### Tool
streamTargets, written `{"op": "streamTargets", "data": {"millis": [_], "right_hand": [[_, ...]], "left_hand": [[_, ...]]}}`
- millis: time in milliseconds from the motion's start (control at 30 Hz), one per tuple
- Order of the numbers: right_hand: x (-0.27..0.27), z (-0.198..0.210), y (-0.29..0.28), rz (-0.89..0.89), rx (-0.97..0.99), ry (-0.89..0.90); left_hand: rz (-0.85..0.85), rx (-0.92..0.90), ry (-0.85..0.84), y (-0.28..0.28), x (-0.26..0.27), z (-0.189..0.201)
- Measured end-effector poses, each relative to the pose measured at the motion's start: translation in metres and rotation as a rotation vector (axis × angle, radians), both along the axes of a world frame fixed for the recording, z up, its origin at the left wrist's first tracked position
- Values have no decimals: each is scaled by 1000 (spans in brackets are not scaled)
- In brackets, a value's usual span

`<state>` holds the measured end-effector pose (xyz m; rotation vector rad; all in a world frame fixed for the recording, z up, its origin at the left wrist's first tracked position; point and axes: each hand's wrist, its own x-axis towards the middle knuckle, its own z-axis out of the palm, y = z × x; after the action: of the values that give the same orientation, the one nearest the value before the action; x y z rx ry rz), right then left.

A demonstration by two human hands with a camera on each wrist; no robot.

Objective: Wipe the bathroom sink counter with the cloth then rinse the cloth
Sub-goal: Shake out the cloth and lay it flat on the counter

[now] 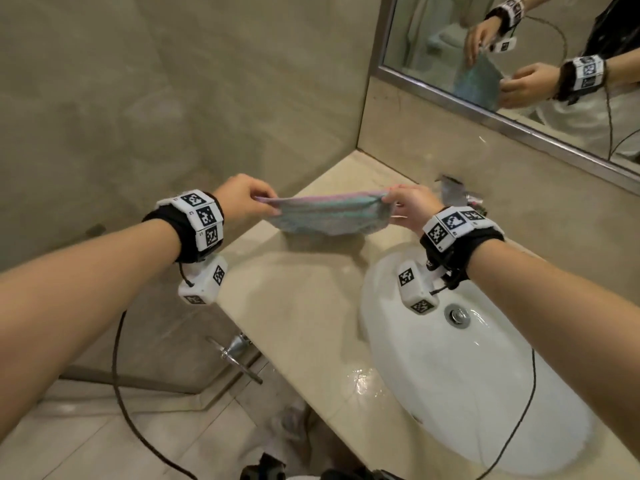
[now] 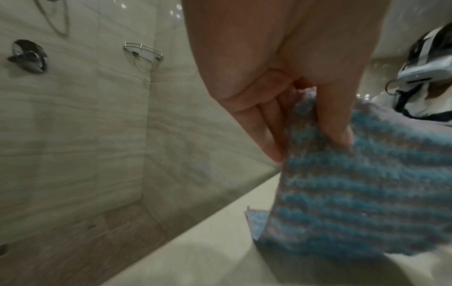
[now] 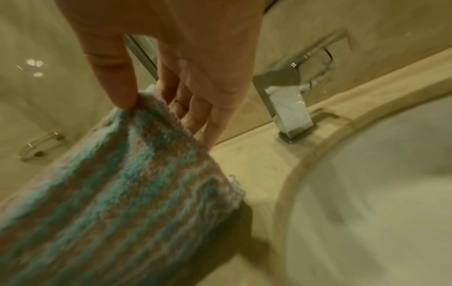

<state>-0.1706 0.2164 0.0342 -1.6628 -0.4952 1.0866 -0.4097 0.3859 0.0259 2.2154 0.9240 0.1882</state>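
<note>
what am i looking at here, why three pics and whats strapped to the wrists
No machine: a person's bare hands, with marker-covered bands and small cameras strapped to the wrists. The big picture comes from a head camera; the two close-ups look along each hand. The left grip and right grip each pinch a top corner of a striped blue cloth, stretched over the beige counter. Set in it is a white sink, with a chrome tap behind. The mirror reflects the hands.

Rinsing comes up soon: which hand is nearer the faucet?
Right. The right hand, pinching one end of the striped cloth, is close beside the faucet. The left hand pinches the cloth's other end, farther off to the left.
</note>
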Motion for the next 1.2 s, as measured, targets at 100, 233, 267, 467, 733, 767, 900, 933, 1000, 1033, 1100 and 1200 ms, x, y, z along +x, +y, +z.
{"op": "streamTargets", "data": {"millis": [100,233,267,467,733,767,900,933,1000,1033,1100,1200], "right_hand": [[-7,-28,-17,138,-111,54],[-18,-58,-38,265,-254,102],[-20,-63,-42,288,-295,107],[-21,-81,-49,229,-349,87],[-7,-96,-41,-27,-238,-67],[-6,-98,-37,-49,-229,-74],[3,-100,-18,-133,-191,-93],[5,-100,-12,-143,-190,-102],[9,-103,-1,-155,-194,-112],[11,-105,5,-162,-198,-112],[14,-109,15,-171,-212,-121],[15,-111,22,-171,-235,-167]], "left_hand": [[-83,-52,220,-18,-16,-27],[-213,-174,430,-38,-31,-56],[-230,-212,456,-42,-33,-62],[-173,-328,430,-43,-33,-83],[293,-369,52,-24,-2,-93],[334,-367,34,-22,3,-96],[430,-408,-22,-13,19,-103],[442,-410,-31,-9,22,-105],[470,-405,-37,-2,26,-109],[483,-406,-32,1,27,-111],[499,-422,-24,6,30,-114],[493,-433,-12,11,32,-118]]}}
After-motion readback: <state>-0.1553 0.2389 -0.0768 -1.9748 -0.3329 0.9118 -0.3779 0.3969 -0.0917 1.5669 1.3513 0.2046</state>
